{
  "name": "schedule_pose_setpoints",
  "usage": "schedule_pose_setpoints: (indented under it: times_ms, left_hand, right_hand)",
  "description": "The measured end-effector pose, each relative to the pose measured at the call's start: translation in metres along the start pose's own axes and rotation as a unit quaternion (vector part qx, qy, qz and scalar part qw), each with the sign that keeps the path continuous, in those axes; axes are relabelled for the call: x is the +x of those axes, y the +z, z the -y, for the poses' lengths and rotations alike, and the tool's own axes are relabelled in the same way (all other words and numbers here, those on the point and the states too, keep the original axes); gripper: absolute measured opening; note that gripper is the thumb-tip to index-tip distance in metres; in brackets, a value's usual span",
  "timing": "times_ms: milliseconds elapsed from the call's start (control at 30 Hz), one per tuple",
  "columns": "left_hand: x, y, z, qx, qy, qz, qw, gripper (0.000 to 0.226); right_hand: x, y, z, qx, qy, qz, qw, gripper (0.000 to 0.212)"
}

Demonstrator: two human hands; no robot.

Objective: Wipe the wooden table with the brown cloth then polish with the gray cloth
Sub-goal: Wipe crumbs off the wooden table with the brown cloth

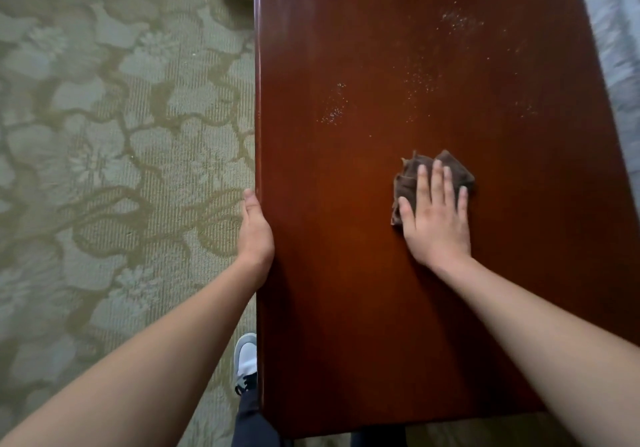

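While wiping with the brown cloth point(407, 183), pressed the right hand point(436, 218) flat on top of it, palm down, fingers straight and spread: open, not gripping, most likely to spread weight over the bunched fabric and drag it across the wood. Found the cloth crumpled under those fingers, toward 3 o'clock on the wooden table point(346, 308), touching the surface, with folds poking out past the fingertips at 12 o'clock and beside the thumb at 9 o'clock.

Set the left hand point(255, 235) against the table's long edge at 9 o'clock, one digit lying along the rim. Could not tell whether the other fingers were curled under or straight, being hidden over the side. Probably placed there to steady the body while leaning across.

Noted pale specks point(334, 107) at 11 o'clock from the cloth, and more point(460, 22) at 12 to 1 o'clock, farther up the table. Judged the wipe only partly done, with the next sweep likely to be needed up toward those specks. Saw no gray cloth anywhere in view, so polishing not yet begun.

Noted patterned carpet point(104, 134) at 9 o'clock beside the table and a shoe point(246, 356) at 7 o'clock near the corner.
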State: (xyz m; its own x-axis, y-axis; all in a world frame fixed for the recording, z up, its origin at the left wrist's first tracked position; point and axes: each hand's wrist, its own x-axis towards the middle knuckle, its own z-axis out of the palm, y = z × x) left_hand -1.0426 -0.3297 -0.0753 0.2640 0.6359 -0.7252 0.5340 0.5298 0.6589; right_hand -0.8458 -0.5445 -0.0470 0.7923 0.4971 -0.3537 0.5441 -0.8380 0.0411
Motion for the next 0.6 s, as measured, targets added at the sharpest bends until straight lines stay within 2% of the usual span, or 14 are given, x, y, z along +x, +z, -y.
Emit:
schedule_pose_setpoints:
  times_ms: [100,267,367,500,600]
  left_hand:
    - [0.010,-0.005,0.005,-0.058,-0.026,0.055,0.996,0.113]
    - [-0.002,-0.016,-0.017,-0.098,-0.025,0.093,0.991,0.077]
    - [0.004,-0.033,-0.020,-0.096,-0.025,0.082,0.992,0.081]
    - [0.012,-0.041,-0.027,-0.044,0.020,0.060,0.997,0.077]
    - [0.013,-0.027,-0.033,0.076,0.086,0.035,0.993,0.079]
  right_hand:
    - [-0.025,0.009,0.033,0.014,0.034,0.000,0.999,0.081]
    - [-0.050,0.022,0.147,0.030,-0.105,-0.023,0.994,0.079]
    - [-0.048,0.023,0.203,0.033,-0.137,-0.024,0.990,0.079]
    - [-0.051,0.026,0.203,0.007,-0.200,0.000,0.980,0.078]
    - [-0.069,0.034,0.164,0.003,-0.264,-0.003,0.964,0.076]
